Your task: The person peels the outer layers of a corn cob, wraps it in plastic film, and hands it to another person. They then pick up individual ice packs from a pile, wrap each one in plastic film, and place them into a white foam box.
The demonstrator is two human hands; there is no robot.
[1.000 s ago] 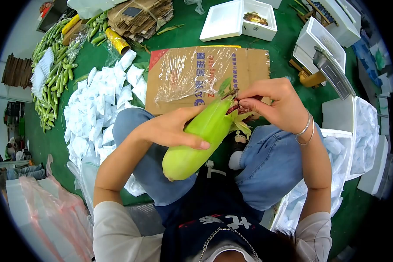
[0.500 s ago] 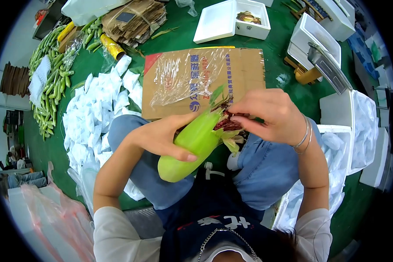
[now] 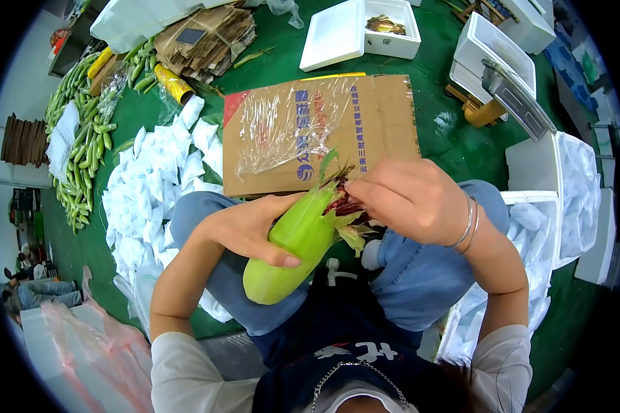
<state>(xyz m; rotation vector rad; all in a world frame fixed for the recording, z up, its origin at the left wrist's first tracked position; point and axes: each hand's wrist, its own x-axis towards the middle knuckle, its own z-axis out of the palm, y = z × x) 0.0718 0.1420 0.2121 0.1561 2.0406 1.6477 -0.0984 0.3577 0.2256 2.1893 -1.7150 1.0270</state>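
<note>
- Gripping the corn (image 3: 293, 244) mid-body, the left hand (image 3: 251, 230) is bracing it, tip aimed at one o'clock.
- Right hand (image 3: 410, 199) is pinching the dark silk (image 3: 343, 199) at the tip.

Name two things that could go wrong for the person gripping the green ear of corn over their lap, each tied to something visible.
1. The left hand holds the green husked ear of corn only around its middle; a hard tug by the right hand on the dark reddish silk tuft might twist it loose.
2. Torn silk and husk bits could drop onto the blue jeans rather than the flattened brown cardboard sheet.
</note>
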